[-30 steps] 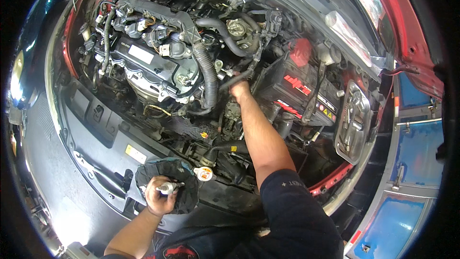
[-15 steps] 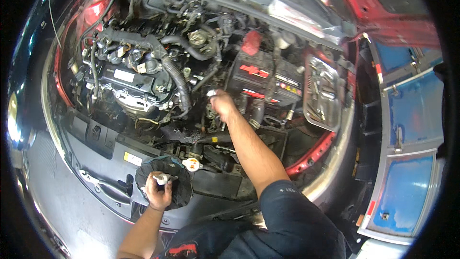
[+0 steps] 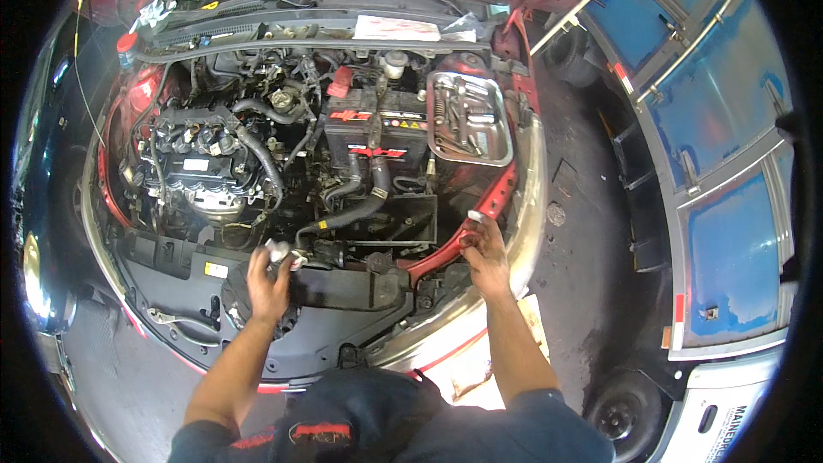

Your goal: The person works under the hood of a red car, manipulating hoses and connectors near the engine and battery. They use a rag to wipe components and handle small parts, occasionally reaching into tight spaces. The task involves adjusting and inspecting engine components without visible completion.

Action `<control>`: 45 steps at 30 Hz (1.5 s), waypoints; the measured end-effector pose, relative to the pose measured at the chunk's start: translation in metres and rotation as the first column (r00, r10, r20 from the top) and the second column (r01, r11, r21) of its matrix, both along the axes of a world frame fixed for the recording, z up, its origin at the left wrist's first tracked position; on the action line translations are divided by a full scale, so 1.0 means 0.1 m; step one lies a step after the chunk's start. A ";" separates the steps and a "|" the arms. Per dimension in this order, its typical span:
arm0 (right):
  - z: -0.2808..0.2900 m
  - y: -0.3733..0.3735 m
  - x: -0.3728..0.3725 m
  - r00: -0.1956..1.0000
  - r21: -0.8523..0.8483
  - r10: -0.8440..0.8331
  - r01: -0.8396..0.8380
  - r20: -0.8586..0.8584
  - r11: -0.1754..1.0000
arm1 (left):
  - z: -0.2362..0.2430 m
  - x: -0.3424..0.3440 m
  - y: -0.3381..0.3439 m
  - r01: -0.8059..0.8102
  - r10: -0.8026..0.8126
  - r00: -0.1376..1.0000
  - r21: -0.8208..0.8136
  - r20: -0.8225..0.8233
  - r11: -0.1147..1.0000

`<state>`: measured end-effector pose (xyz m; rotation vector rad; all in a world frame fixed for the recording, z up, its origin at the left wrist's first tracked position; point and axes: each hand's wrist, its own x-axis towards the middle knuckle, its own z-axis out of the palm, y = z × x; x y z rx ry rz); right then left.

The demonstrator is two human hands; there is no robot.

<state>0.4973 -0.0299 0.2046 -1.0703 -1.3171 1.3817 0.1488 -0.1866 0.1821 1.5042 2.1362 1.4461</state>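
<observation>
Left hand: fingers of the left hand [image 3: 268, 285] closed around a pale part [image 3: 276, 250], which sticks up past the fingertips.
Pale part: short and rounded, in the left hand's grip above the front panel [image 3: 330, 319]; blurred, so its exact kind cannot be told.
Right hand: thumb and fingers of the right hand [image 3: 487, 261] bent and pinching a small whitish piece [image 3: 476, 217].
Whitish piece: at the right hand's fingertips, over the red body edge [image 3: 441, 253] at the front corner of the car; whether it touches that edge cannot be told.
Hands: well apart, both toward the near side of the open engine bay.
Engine: the dark engine [image 3: 206, 178] fills the left part of the bay, with a ribbed tube [image 3: 261, 159] curving down its right side.
Battery: the black battery [image 3: 403, 137] sits right of the engine, with a red cover [image 3: 341, 80] at its far left corner.
Hose: a thick black hose [image 3: 360, 211] bends in front of the battery.
Tray: a metal tray [image 3: 491, 139] just right of the battery holds loose tools [image 3: 463, 116].
Windscreen side: a white packet [image 3: 397, 28] lies behind the battery.
Far right: blue panels [image 3: 729, 244] in metal frames stand beyond the dark floor [image 3: 570, 249].
</observation>
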 end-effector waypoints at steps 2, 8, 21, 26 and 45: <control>0.02 -0.21 0.25 0.991 0.028 -0.053 0.050 0.121 0.998 | 0.21 0.33 0.48 0.162 -0.167 0.963 0.043 0.211 0.986; 0.08 -0.62 0.64 0.980 0.116 -0.157 0.142 0.125 0.983 | 0.65 1.45 2.34 0.443 -0.457 0.888 0.160 0.059 0.882; 0.02 -0.96 0.69 0.986 0.108 -0.100 0.085 0.137 0.990 | 0.51 2.27 3.43 0.533 -0.572 0.815 -0.270 -0.090 0.802; 0.09 -0.88 0.51 0.999 0.107 -0.014 0.009 0.044 0.994 | 0.42 1.30 2.16 0.475 -0.472 0.880 0.084 -0.050 0.876; 0.43 -2.30 -1.52 0.854 -0.297 0.461 -0.517 -0.239 0.803 | 0.30 -0.87 -1.29 0.291 0.085 0.689 -0.383 0.719 0.877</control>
